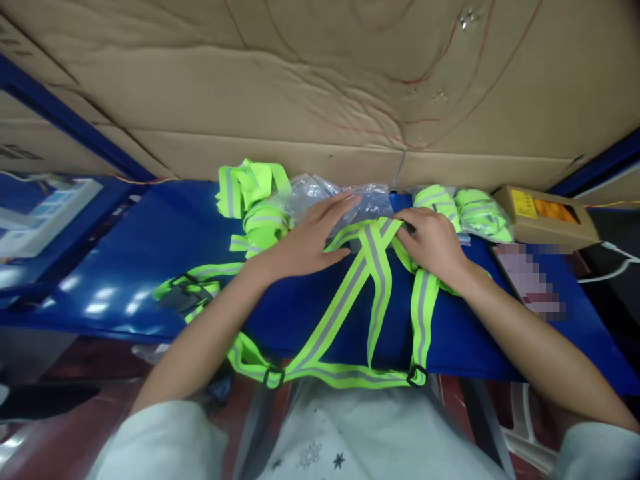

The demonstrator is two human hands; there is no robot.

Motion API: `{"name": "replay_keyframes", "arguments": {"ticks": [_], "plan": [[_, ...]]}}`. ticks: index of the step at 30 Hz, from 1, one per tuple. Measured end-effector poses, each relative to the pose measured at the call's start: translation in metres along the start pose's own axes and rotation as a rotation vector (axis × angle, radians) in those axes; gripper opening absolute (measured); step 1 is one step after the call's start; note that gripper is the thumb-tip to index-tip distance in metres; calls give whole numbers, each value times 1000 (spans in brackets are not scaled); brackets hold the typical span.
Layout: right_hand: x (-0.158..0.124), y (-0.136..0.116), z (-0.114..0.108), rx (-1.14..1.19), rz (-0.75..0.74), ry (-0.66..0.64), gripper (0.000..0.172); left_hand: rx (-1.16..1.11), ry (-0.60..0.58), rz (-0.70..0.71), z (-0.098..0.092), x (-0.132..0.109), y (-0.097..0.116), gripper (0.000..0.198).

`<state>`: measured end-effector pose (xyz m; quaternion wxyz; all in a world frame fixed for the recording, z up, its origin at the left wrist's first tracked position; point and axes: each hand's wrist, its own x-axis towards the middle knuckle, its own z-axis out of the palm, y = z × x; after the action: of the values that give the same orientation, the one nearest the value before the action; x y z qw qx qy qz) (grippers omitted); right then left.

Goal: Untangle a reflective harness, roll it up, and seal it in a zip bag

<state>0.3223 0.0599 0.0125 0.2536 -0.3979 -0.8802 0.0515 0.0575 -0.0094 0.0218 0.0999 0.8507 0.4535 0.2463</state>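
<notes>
A neon yellow-green reflective strap harness (340, 301) with grey stripes lies spread over the blue table, its lower band hanging along the front edge. Fingers of my right hand (434, 244) are closed on the harness where two straps cross. My left hand (305, 241) is beside that crossing, thumb and fingers apart, with a strap running behind the thumb. Two black slider buckles, a left one (274, 378) and a right one (417, 375), sit on the lower band. A dark clip buckle (184, 295) rests left of my left forearm.
Rolled yellow-green straps (265, 225) lie behind my left hand, near clear plastic bags (320, 193). Bagged straps (481, 215) stand by a small cardboard box (547, 220) at right. A cardboard wall (280, 100) closes off the back of the blue table (135, 233).
</notes>
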Motion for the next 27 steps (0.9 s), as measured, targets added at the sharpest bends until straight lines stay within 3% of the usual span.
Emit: {"name": "replay_keyframes", "arguments": {"ticks": [5, 9, 11, 15, 21, 27], "plan": [[18, 0, -21, 197, 41, 86, 23, -395, -236, 51, -8, 69, -21, 86], [29, 8, -32, 453, 122, 88, 25, -565, -370, -34, -6, 92, -29, 54], [33, 11, -37, 594, 147, 69, 27, -663, -380, -60, -3, 94, -30, 40], [36, 16, -43, 788, 249, 35, 34, -833, -279, -126, -7, 87, -29, 36], [40, 19, -55, 1030, 408, 38, 28, -901, 14, -304, -47, 82, -22, 40], [53, -4, -84, 1185, 366, 51, 23, -1098, 209, -305, -75, 96, 26, 31]]}}
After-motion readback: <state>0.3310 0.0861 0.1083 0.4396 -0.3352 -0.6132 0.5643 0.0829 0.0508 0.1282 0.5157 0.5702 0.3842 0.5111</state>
